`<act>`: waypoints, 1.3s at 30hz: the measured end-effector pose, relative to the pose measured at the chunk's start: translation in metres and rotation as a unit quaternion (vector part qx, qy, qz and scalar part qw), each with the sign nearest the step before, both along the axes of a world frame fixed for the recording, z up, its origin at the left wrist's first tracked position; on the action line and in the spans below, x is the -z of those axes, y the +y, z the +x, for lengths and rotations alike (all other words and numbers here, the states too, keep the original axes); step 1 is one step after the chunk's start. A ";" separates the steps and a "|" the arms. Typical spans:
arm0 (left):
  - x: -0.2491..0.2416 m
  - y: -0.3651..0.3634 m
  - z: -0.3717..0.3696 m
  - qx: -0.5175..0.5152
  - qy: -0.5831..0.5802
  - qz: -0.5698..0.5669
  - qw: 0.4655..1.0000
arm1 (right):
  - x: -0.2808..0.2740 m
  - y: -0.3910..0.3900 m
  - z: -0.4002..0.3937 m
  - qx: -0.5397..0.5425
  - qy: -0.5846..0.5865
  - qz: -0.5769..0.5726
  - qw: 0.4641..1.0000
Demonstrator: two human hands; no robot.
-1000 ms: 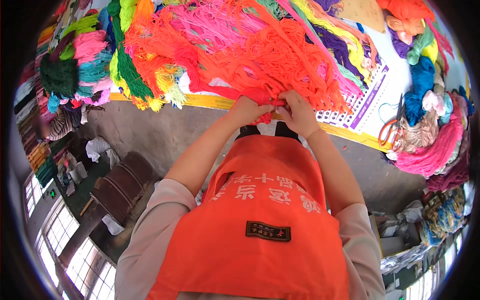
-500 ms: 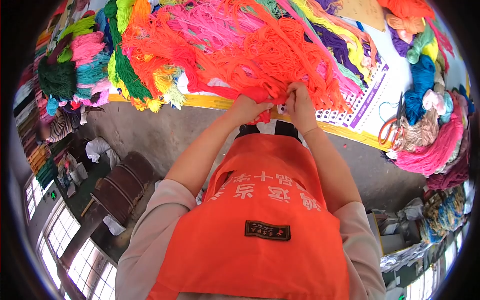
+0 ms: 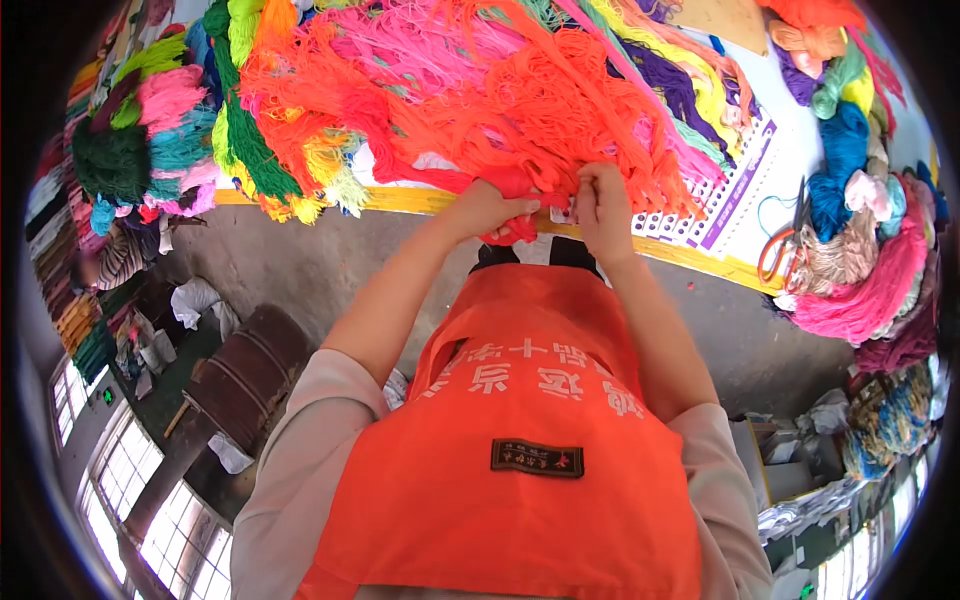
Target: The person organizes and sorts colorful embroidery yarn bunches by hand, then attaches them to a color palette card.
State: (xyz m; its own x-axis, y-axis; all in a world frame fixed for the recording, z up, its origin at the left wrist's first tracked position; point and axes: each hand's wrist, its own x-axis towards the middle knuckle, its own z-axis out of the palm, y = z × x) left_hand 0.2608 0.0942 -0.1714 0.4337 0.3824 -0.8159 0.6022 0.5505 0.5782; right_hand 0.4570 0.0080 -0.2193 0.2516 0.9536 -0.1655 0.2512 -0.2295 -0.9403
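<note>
My left hand is closed around a bundle of red thread at the table's front edge. Part of the bundle hangs below the fingers. Just to the right, my right hand has its fingers curled in a pinch at the orange-red thread; the pinched strands are mostly hidden by the fingers. That orange-red thread lies in a large loose heap beyond both hands. Tangled pink thread lies in the heap farther back.
Purple-printed cards with holes lie right of the heap. Orange-handled scissors rest near the right edge, beside blue skeins and a pink skein. Green thread drapes at left. The table has a yellow edge.
My left hand has shifted slightly left with the red thread. My right hand stays in nearly the same place, its fingers a little changed in pose.
</note>
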 end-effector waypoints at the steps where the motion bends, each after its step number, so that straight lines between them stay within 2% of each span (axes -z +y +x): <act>1: 0.001 0.002 -0.002 -0.011 -0.009 -0.016 1.000 | -0.013 -0.004 -0.002 0.005 -0.001 0.004 1.000; 2: 0.001 0.003 -0.004 -0.007 -0.009 -0.012 1.000 | -0.031 -0.019 -0.007 0.067 0.123 -0.045 0.989; 4: -0.001 -0.002 -0.008 -0.019 -0.056 -0.015 0.998 | -0.055 -0.047 -0.020 0.169 0.328 -0.178 0.912; 5: -0.002 -0.002 -0.009 -0.015 -0.056 -0.014 0.998 | -0.061 -0.054 -0.025 0.207 0.405 -0.256 0.853; 6: -0.005 0.002 -0.008 0.001 -0.048 -0.032 0.998 | -0.071 -0.053 -0.026 0.256 0.498 -0.354 0.749; 7: -0.007 0.004 -0.007 0.016 -0.040 -0.050 0.998 | -0.071 -0.049 -0.030 0.259 0.500 -0.350 0.749; 9: 0.006 -0.001 -0.008 0.028 -0.037 -0.022 0.999 | -0.059 -0.037 -0.039 0.315 0.630 -0.301 0.643; 10: 0.006 -0.001 -0.008 0.037 -0.032 0.003 0.999 | -0.045 -0.036 -0.041 0.303 0.633 -0.261 0.663; 11: 0.005 -0.002 -0.011 0.042 -0.028 0.002 0.999 | -0.035 -0.041 -0.045 0.306 0.637 -0.259 0.659; 12: -0.004 -0.001 -0.010 0.137 0.004 0.120 0.983 | -0.033 -0.040 -0.048 0.316 0.601 -0.239 0.694; 13: -0.009 0.001 -0.009 0.229 0.034 0.234 0.944 | -0.031 -0.039 -0.051 0.326 0.563 -0.218 0.728; 14: -0.008 0.001 -0.013 0.234 0.036 0.230 0.944 | -0.029 -0.041 -0.055 0.349 0.542 -0.202 0.737; 16: -0.012 0.006 -0.022 0.367 0.235 0.248 0.865 | -0.027 -0.042 -0.058 0.349 0.526 -0.199 0.750; 17: -0.016 0.009 -0.026 0.368 0.236 0.248 0.865 | -0.026 -0.042 -0.059 0.348 0.508 -0.195 0.763; 19: -0.037 0.017 -0.024 0.265 0.176 0.381 0.868 | -0.023 -0.043 -0.059 0.341 0.504 -0.202 0.767; 20: -0.031 0.018 -0.026 0.267 0.178 0.381 0.867 | -0.022 -0.043 -0.059 0.335 0.499 -0.209 0.771; 22: -0.024 0.022 -0.026 0.185 0.192 0.204 0.942 | -0.024 -0.042 -0.054 0.329 0.497 -0.209 0.775; 23: -0.025 0.020 -0.028 0.186 0.194 0.202 0.942 | -0.026 -0.043 -0.053 0.326 0.493 -0.208 0.780; 25: -0.057 0.026 -0.007 0.143 0.056 0.103 0.983 | -0.026 -0.041 -0.051 0.325 0.502 -0.199 0.776; 26: -0.035 0.018 -0.018 0.120 -0.020 0.149 0.981 | -0.025 -0.041 -0.051 0.332 0.503 -0.204 0.771; 28: -0.054 0.046 -0.021 0.072 0.109 0.046 0.990 | -0.026 -0.039 -0.055 0.352 0.498 -0.215 0.763; 29: -0.045 0.056 -0.031 0.031 0.170 0.016 0.985 | -0.026 -0.040 -0.055 0.353 0.496 -0.216 0.763; 30: -0.046 0.059 -0.038 0.031 0.168 0.016 0.985 | -0.025 -0.040 -0.055 0.348 0.498 -0.214 0.765; 31: -0.049 0.061 -0.046 -0.052 0.129 0.011 0.990 | -0.024 -0.041 -0.057 0.342 0.500 -0.211 0.767; 33: -0.057 0.057 -0.062 -0.181 0.024 0.012 0.983 | -0.030 -0.040 -0.054 0.332 0.499 -0.207 0.773; 34: -0.067 0.050 -0.068 -0.183 0.018 0.018 0.983 | -0.038 -0.039 -0.052 0.333 0.503 -0.227 0.765; 35: -0.080 0.040 -0.074 -0.256 -0.084 -0.005 0.963 | -0.047 -0.038 -0.051 0.332 0.506 -0.246 0.757; 36: -0.093 0.029 -0.080 -0.324 -0.187 -0.028 0.927 | -0.042 -0.049 -0.050 0.282 0.518 -0.263 0.764; 37: -0.106 0.017 -0.086 -0.328 -0.195 -0.018 0.924 | -0.055 -0.051 -0.055 0.272 0.516 -0.257 0.771; 39: -0.129 -0.010 -0.093 -0.382 -0.393 -0.075 0.833 | -0.089 -0.055 -0.066 0.207 0.421 -0.267 0.842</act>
